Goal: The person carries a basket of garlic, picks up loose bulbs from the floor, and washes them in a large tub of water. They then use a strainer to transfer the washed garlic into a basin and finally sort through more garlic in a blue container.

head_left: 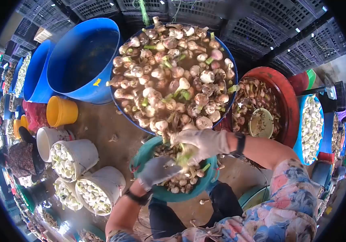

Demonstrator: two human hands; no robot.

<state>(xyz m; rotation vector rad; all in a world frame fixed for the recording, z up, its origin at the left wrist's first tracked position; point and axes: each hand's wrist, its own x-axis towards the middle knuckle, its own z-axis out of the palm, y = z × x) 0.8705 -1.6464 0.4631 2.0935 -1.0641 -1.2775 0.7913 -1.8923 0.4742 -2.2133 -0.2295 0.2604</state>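
Note:
My left hand (156, 172), in a grey glove, is over the left part of a green basin (163, 195) that holds garlic bulbs (183, 181). Its fingers point right, towards a blurred pale green bulb or stalk. My right hand (203, 143), in a whitish glove, is at the near rim of a large blue tub (120, 114) full of muddy bulbs in brown water. The fingers of that hand curl down around something pale green, smeared by motion. What exactly it grips is hard to make out.
White buckets (106, 181) of cleaned bulbs stand at left, near a yellow bucket (62, 111) and an empty-looking blue tub (84, 60). At right are a red tub (288, 101) and a light blue container (311, 129) of bulbs. Black crates (253, 36) line the back.

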